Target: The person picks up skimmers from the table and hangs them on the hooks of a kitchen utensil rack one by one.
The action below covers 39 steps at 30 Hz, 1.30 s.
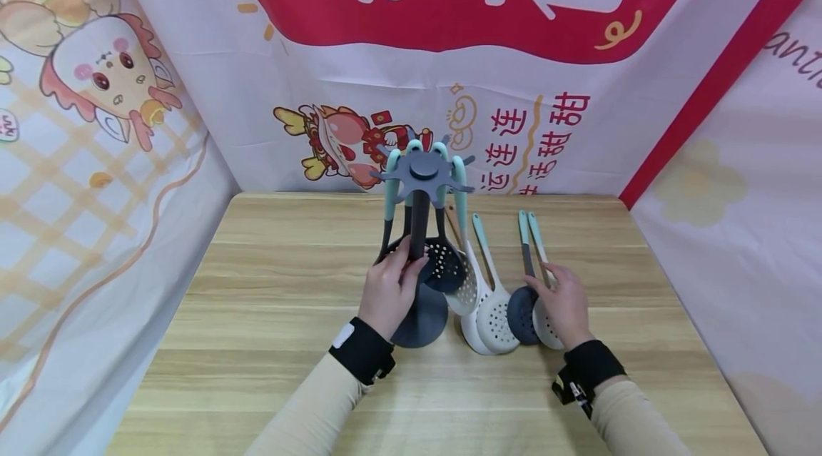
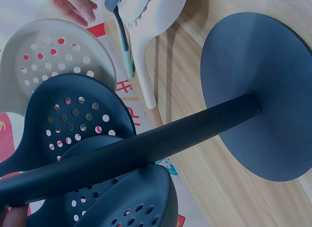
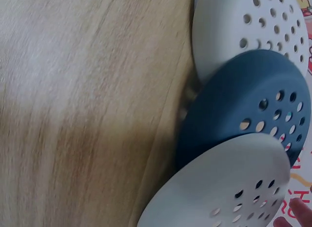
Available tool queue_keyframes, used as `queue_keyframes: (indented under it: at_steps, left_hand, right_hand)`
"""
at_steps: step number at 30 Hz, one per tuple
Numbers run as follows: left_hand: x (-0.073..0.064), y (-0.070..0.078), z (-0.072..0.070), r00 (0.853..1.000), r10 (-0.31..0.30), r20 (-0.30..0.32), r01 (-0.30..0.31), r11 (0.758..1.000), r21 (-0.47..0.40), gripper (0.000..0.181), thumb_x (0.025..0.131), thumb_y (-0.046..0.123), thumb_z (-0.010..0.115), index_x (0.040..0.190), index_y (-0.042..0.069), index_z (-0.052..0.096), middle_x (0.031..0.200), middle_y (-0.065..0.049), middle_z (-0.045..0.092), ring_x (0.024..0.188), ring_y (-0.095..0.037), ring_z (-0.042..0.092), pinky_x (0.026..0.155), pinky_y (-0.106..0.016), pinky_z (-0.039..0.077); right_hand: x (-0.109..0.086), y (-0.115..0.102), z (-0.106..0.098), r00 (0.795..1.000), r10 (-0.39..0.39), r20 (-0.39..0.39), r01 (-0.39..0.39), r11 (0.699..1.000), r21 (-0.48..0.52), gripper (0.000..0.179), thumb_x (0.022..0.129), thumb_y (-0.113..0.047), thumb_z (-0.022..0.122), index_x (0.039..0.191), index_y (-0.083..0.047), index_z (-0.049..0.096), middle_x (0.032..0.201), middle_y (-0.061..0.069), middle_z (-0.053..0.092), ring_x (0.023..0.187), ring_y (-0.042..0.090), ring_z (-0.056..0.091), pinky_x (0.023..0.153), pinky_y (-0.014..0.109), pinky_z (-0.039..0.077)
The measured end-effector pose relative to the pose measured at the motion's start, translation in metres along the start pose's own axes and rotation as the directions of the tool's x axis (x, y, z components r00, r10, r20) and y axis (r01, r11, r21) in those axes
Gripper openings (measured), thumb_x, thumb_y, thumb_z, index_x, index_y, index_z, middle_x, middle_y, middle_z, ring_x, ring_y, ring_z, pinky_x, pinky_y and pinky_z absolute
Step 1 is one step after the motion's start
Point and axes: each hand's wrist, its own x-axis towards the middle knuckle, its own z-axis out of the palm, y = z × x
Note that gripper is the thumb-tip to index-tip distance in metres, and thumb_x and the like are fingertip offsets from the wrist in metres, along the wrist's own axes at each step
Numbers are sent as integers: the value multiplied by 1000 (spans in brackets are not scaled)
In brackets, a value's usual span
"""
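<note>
My left hand (image 1: 388, 292) grips the dark upright pole (image 2: 204, 119) of a utensil stand, whose round base (image 1: 420, 324) is on the table. From its hooked top (image 1: 411, 174) hang several mint-handled utensils, among them a dark slotted skimmer (image 2: 34, 114) and a pale one (image 2: 105, 66). Over to the right, my right hand (image 1: 568, 306) is above a white skimmer (image 1: 544, 331) at the end of a row, its thumb extended toward the handle of a dark skimmer (image 1: 520, 317). Its fingertips (image 3: 300, 210) show beside the white bowl, with no utensil visible between them.
Another white skimmer (image 1: 497, 320) lies between the stand and the dark skimmer, overlapping a further white utensil (image 1: 472, 331). Beneath them is a wood-grain table (image 1: 276, 299). Printed cloth (image 1: 398, 71) hangs behind the table and along both sides.
</note>
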Motion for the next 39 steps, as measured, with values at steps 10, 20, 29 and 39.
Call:
queue_keyframes:
  at_steps: [10,20,29,39]
  left_hand:
    - [0,2,-1,1000,-8,7,8,1000,8,25,99,14,62,120,1,62,98,-11,75,85,-23,74,71,-36,62]
    - [0,0,0,1000,6,-3,-6,1000,4,24,98,14,62,120,2,62,99,-11,75,85,-23,73,70,-36,62]
    - [1,-1,-1,1000,-5,14,5,1000,10,25,99,15,62,120,2,62,99,-11,74,84,-23,73,71,-35,62]
    - [1,-1,-1,1000,-17,25,17,1000,12,26,99,16,61,122,3,61,99,-11,74,83,-22,72,71,-34,62]
  right_hand:
    - [7,14,-3,993,90,70,-91,996,6,68,95,-36,66,145,4,43,142,30,48,112,39,53,88,49,50]
    - [11,22,-4,984,135,117,-137,991,6,67,99,-35,60,147,7,37,148,31,41,130,47,48,104,57,47]
    - [14,24,-5,977,162,135,-166,986,20,67,100,-36,58,147,7,37,147,31,44,130,46,49,104,56,47]
    - [17,24,-4,972,185,146,-184,983,-24,66,100,-35,57,145,9,38,141,34,48,127,47,50,104,56,46]
